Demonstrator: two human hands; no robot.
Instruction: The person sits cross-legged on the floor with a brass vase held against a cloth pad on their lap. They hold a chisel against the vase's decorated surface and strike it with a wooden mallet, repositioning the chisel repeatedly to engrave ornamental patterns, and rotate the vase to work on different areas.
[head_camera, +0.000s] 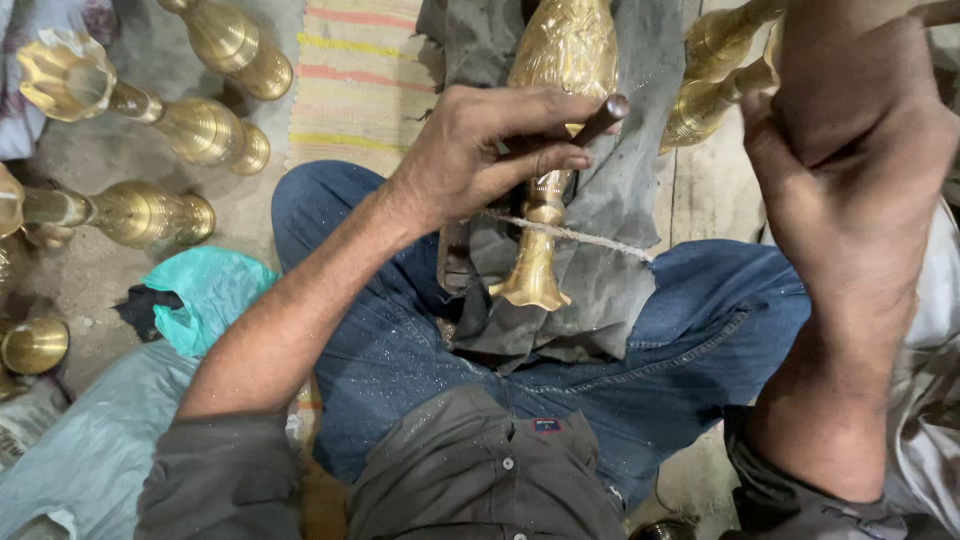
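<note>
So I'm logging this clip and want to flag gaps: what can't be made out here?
- Head view: the working tip of the dark tool is hidden under the left hand.
- What the right hand grips, if anything: only its back shows, and the top edge cuts it off.
- The brass vase on the lap: its top runs off the top edge.
- Where the string ends: lost in the grey cloth.

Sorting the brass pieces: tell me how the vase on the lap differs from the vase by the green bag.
The brass vase on the grey cloth lies across the lap, tied with cord, under the left hand. The brass vase beside the green plastic bag lies loose and untouched on the floor. Both are shiny, golden and slender-necked.
</note>
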